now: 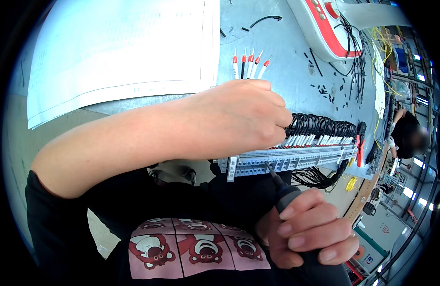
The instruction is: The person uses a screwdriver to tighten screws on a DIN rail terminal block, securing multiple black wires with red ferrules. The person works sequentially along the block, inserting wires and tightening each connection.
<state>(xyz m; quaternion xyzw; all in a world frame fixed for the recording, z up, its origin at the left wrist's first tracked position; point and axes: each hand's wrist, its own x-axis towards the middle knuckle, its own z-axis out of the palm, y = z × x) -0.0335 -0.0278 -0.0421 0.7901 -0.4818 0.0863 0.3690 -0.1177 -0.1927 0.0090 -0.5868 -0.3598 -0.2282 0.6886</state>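
Wiring a terminal strip at the desk [286, 47]

Our left hand [239, 119] closes on thin, floppy black wires [320, 125] above the rigid terminal strip [286, 162]; our right hand [305, 229] grips the screwdriver [282, 190] by its handle, tip at the strip.

A large white paper sheet [119, 47] covers the counter [286, 52] at upper left; five loose red-ferruled wire ends [249, 64] lie centre top, a red-and-white pendant [327, 28] upper right.
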